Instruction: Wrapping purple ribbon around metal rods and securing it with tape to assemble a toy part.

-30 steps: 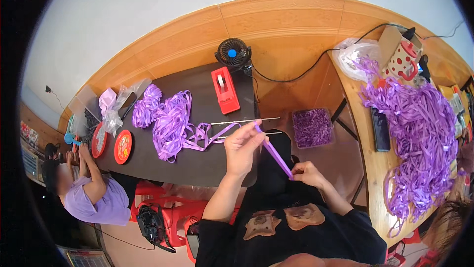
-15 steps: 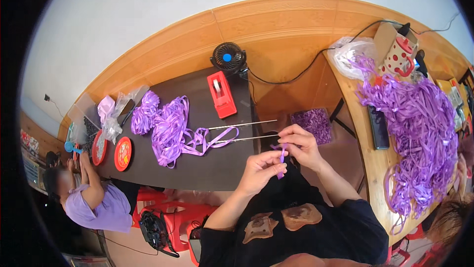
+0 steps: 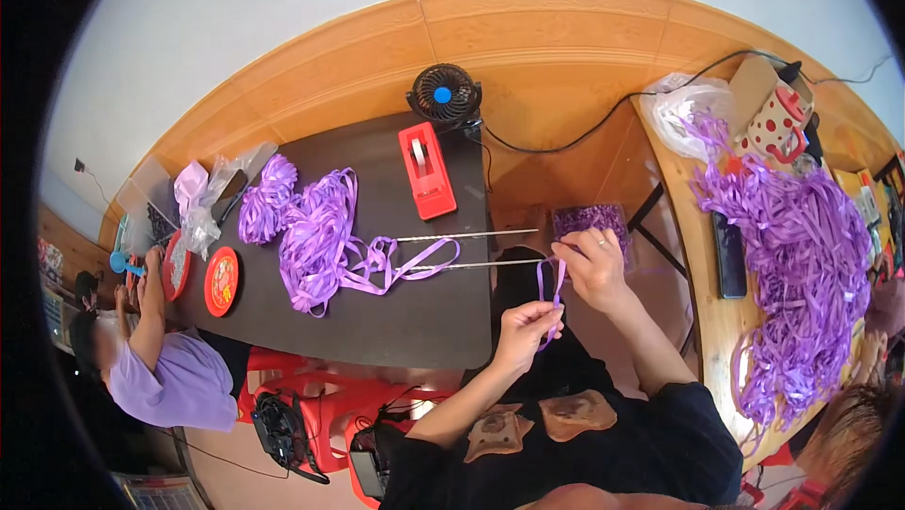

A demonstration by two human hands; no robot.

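My left hand (image 3: 528, 335) pinches the lower part of a narrow purple ribbon (image 3: 560, 284) in front of my chest. Higher up and to the right, my right hand (image 3: 594, 270) is closed on the upper part of that ribbon. Between the hands the ribbon forms a narrow loop. Two thin metal rods (image 3: 471, 266) stick out past the right edge of the dark table (image 3: 415, 321), and the tip of the nearer one ends beside my right hand. Ribbon strands lie over the rods, running from a purple ribbon pile (image 3: 319, 241) on the table.
A red tape dispenser (image 3: 427, 171) and a black fan (image 3: 445, 95) stand toward the back. Red dishes (image 3: 222, 281) lie left, near a person in purple (image 3: 179, 378). On the wooden table (image 3: 716, 359) at right are a ribbon heap (image 3: 792, 274), a phone (image 3: 729, 255) and a dotted mug (image 3: 775, 123).
My hands have moved apart, the right one upward and to the right, the left one slightly right. A longer stretch of ribbon now shows between them, with a loop. The view has shifted slightly.
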